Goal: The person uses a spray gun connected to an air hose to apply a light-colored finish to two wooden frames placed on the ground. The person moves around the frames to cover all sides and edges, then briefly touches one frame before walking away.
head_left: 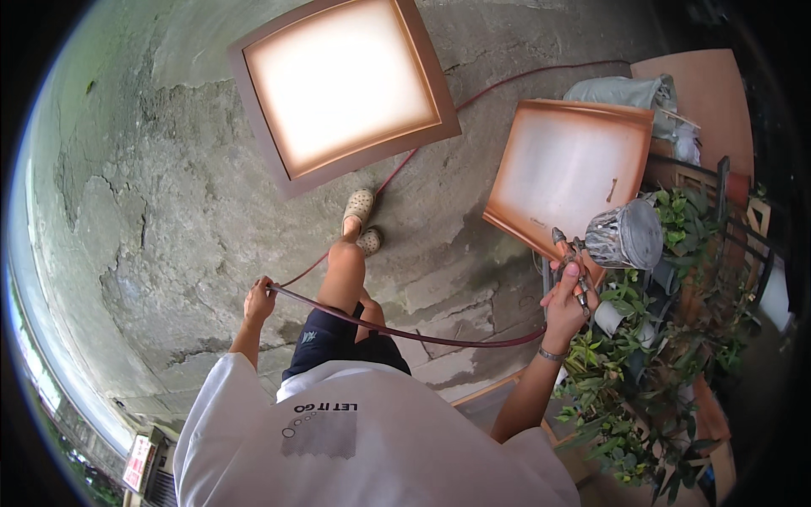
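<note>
My right hand (566,296) is wrapped round a spray gun (573,253), whose paint-stained metal cup (627,235) sticks out to the right. A dark red hose (422,339) hangs in a curve across my front from the gun's side to my left hand (259,297), which is closed on it. Just past the gun lies a panel (566,165) with a whitish middle and orange-brown edges; the gun overlaps its near corner. Farther ahead is a larger framed panel (346,80), pale in the middle with a brown border.
Cracked concrete (186,228) spreads underfoot, and the hose runs on past my shoes (359,207) and under the larger panel. Leafy potted plants (634,329) crowd the right side. A grey-green cloth bundle (625,91) and a brown board (705,93) lie at the far right.
</note>
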`<state>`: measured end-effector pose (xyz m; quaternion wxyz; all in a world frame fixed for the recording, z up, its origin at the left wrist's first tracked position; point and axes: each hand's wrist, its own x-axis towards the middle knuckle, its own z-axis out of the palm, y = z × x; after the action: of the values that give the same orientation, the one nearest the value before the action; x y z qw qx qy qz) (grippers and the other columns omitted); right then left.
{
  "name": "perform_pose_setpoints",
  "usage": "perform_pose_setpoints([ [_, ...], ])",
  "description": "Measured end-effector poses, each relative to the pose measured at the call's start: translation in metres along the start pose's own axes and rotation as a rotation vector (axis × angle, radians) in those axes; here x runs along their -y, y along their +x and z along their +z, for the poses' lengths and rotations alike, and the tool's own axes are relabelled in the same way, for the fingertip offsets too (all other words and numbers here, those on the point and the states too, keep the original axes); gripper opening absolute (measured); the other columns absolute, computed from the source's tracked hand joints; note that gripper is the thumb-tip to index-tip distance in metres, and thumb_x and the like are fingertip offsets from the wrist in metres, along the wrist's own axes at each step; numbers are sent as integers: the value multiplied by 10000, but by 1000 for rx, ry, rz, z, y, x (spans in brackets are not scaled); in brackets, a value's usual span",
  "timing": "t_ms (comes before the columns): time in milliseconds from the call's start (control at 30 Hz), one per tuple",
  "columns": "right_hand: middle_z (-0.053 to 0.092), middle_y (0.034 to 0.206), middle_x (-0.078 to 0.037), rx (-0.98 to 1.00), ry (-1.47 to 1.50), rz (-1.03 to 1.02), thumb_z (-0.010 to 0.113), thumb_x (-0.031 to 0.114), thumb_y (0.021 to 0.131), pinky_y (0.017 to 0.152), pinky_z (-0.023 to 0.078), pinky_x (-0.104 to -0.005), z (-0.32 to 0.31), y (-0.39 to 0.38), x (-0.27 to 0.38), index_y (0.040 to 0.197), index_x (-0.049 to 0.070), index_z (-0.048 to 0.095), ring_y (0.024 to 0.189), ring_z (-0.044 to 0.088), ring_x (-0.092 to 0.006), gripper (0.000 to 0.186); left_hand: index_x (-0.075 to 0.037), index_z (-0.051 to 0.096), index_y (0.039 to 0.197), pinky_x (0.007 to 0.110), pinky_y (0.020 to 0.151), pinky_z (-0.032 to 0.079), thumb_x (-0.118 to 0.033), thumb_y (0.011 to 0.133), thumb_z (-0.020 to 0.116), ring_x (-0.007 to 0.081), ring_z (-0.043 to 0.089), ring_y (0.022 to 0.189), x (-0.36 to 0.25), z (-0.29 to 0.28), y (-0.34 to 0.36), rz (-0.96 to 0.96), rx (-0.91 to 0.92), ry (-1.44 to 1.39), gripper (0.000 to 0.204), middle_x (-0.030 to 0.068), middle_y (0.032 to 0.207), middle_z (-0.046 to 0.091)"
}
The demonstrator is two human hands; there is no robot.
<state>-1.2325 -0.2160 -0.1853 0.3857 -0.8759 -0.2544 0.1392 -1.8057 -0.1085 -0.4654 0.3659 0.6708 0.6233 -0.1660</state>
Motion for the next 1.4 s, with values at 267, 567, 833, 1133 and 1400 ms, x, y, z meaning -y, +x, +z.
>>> perform_pose_setpoints([
  [267,734,838,-123,319,-165,-296,653,156,986,562,512,-322,33,136,24,1085,-45,729,614,664,-179,237,-94,677,1017,483,849,526,-355,913,715,399,664,1015,-101,72,-14,-135,37,-151,283,174,1046,705],
  [567,744,887,-149,641,-230,-365,639,166,994,585,503,-340,52,233,31,1123,-55,715,655,670,-216,267,-85,681,1019,505,849,520,-421,940,668,428,660,1012,-214,107,-28,-327,44,-320,345,211,1050,690],
  [833,761,946,-166,759,-269,-359,641,141,990,698,557,-331,81,310,54,1112,-59,722,770,724,-228,248,-80,686,1028,474,850,517,-319,924,707,424,650,1006,-293,105,-33,-477,-142,-467,261,197,1073,677],
  [1133,732,785,-142,830,-288,-719,640,216,1007,595,492,-315,219,415,97,1079,-13,757,646,673,-190,267,-51,676,1112,467,1038,451,-206,969,672,418,528,1319,-373,98,-17,-664,-532,-585,211,243,1355,602],
  [1400,658,645,-57,601,-110,-834,618,335,1025,395,404,-273,314,483,130,1091,28,778,476,558,-81,352,-32,681,1107,446,1075,425,-183,980,665,388,490,1392,-444,94,-12,-738,-697,-671,197,223,1343,628],
])
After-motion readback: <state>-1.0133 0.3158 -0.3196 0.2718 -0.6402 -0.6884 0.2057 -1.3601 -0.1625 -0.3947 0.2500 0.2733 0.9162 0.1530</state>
